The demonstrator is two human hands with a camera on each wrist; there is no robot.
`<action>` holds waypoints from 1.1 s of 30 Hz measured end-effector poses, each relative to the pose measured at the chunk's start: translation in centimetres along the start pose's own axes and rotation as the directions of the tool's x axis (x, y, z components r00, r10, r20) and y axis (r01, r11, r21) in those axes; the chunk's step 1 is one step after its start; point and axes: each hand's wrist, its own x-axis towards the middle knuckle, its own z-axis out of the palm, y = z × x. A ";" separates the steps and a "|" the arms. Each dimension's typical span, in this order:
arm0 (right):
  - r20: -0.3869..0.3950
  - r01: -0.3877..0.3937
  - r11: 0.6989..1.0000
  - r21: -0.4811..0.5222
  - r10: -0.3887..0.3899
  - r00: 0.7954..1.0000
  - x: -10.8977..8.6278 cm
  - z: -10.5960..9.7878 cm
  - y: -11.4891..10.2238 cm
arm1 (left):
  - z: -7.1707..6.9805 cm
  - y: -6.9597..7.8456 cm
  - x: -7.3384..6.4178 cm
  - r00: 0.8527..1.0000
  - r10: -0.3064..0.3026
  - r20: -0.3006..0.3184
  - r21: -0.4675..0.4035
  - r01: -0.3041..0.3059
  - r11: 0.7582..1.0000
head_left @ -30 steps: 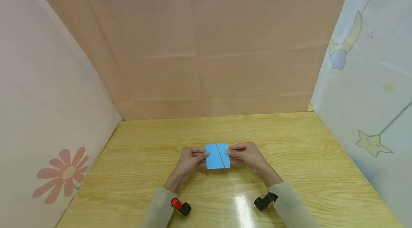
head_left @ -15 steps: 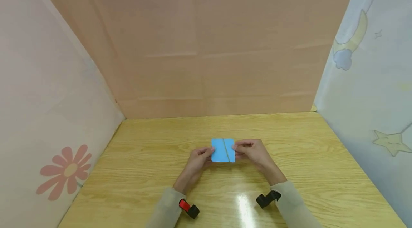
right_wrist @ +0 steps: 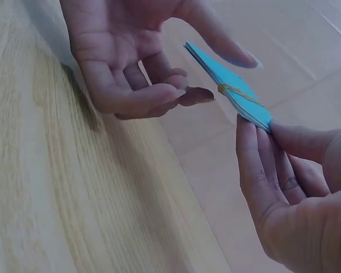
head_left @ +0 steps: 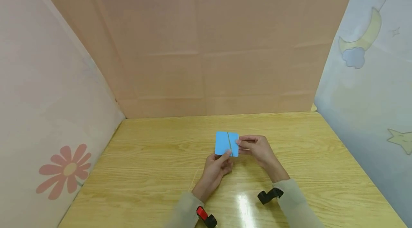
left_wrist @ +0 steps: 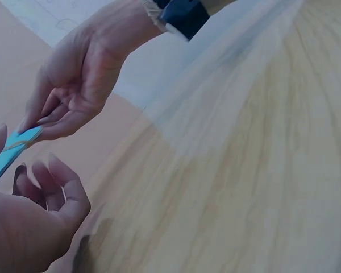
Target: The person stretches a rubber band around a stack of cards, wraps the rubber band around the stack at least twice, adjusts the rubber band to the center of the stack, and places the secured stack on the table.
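Note:
A thin stack of square blue cards (head_left: 222,143) is held above the table, with a yellowish-brown rubber band (head_left: 229,143) running slantwise around it. My right hand (head_left: 260,149) pinches the right edge of the stack between thumb and fingers, as the right wrist view also shows. At the lower edge is my left hand (head_left: 215,172), its thumb over the front and its fingers loosely bent below. In the right wrist view the left hand (right_wrist: 131,62) looks apart from the cards (right_wrist: 230,82), a gap showing between its thumb and fingertips.
A wood-grain table (head_left: 154,149) lies under both hands, meeting a peach cloth backdrop (head_left: 199,60) at the back. Pale printed cloth walls (head_left: 360,106) stand on both sides. Wrist cameras (head_left: 206,216) are strapped at both sleeves.
The left hand has let go of the stack's left edge and moved right, to below its lower edge. The right hand has carried the cards slightly right and away from the body.

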 end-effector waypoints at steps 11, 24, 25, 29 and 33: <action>-0.035 -0.017 0.999 0.028 0.018 0.999 -0.4 -0.4 -0.2 | 1.8 -1.8 -0.5 0.999 0.025 0.023 -0.096 -0.023 0.995; -0.026 -0.021 0.998 0.064 0.023 0.999 -0.2 -0.7 -0.3 | 2.5 -2.1 -0.3 1.000 -0.003 0.001 -0.136 0.004 0.991; -0.023 -0.018 0.998 0.066 0.020 1.000 -0.2 -0.7 -0.3 | 2.5 -2.1 -0.3 1.000 0.000 0.002 -0.136 0.000 0.991; -0.011 -0.007 0.998 0.068 0.008 1.000 -0.2 -1.0 -0.3 | 2.5 -2.1 -0.3 1.000 0.014 0.000 -0.133 -0.014 0.991; -0.010 0.000 0.999 0.053 0.000 1.000 -0.2 -1.1 -0.2 | 2.4 -2.1 -0.3 1.000 0.015 -0.018 -0.135 -0.018 0.991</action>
